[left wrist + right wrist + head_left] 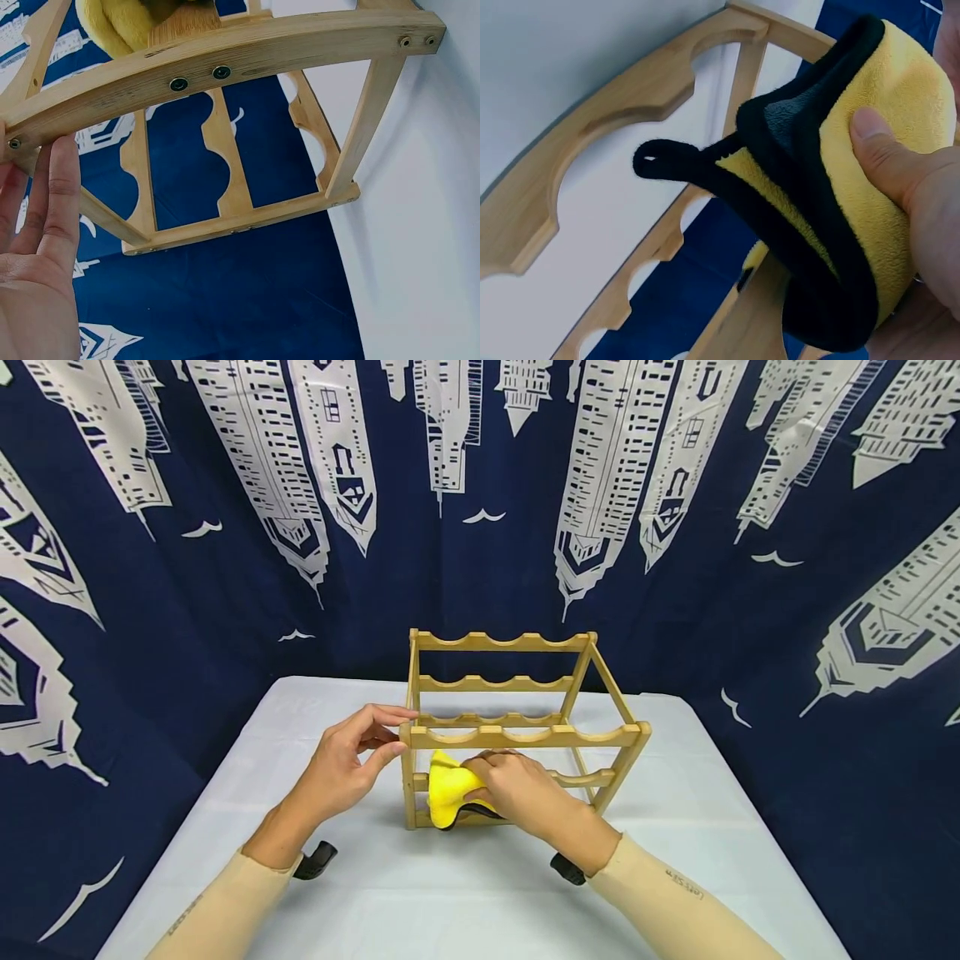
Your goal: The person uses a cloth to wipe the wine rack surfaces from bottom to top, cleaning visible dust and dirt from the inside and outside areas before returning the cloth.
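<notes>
A wooden rack (525,737) with scalloped rails stands on the table. At its near left upper corner my left hand (348,768) grips the frame, thumb in front and fingers further back. My right hand (525,789) holds a yellow cloth (447,787) against the rack's front left part, below the top front rail. Seen from the right wrist, the cloth (885,82) has black edging, a grey inner face and a black hanging loop (664,160). It bends around a wooden rail (742,319), with the thumb pressed on its yellow side. The right fingers are mostly hidden behind it.
A white cover (697,860) lies over the table. Dark blue fabric (480,577) printed with white buildings hangs behind and at both sides. Black wrist devices (317,862) sit under both of my wrists.
</notes>
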`<state>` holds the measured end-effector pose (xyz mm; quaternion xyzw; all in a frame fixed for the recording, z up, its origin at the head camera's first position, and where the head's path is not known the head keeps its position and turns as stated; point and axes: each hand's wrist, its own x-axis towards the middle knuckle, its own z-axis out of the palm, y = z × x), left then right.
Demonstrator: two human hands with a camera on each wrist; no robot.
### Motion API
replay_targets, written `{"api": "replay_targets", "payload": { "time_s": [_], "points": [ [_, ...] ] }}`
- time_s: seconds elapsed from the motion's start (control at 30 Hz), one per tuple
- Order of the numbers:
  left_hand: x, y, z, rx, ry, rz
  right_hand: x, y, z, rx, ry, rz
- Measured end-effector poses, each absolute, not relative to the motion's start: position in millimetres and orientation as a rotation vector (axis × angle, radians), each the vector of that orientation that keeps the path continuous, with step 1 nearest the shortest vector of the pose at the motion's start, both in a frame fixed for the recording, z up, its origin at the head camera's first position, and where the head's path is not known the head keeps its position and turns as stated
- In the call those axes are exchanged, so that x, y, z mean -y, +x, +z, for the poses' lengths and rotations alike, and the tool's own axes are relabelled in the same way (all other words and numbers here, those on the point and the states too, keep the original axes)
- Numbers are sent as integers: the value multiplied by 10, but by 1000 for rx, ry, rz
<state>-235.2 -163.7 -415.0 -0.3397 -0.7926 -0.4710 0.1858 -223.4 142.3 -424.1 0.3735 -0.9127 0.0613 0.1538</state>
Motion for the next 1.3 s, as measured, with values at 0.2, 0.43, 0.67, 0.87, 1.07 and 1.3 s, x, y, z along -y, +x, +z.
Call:
{"api": "replay_targets", "payload": {
  "time_s": [0.2, 0.43, 0.67, 0.87, 1.07, 1.3],
  "points": [
    [1622, -2347, -4149, 2252, -940, -1327, -1723, -2204, -4252, 2590, 1025, 144],
    [1646, -2359, -4134, 2220, -947, -1323, -2127, -2173, -4222, 2567, 968, 77],
    [1627, -2366, -4127, 2203, -954, -1339, -2443, -2127, -4149, 2612, 901, 18],
    [1627, -2363, -4156, 2203, -958, -1346, -2658, -2092, -4177, 2572, 904, -66],
    [1626, -2366, -4161, 2200, -953, -1357, -2682, -2091, -4234, 2595, 910, 61],
    [1623, -2354, -4169, 2199, -944, -1356, -2659, -2111, -4319, 2613, 891, 144]
  ]
}}
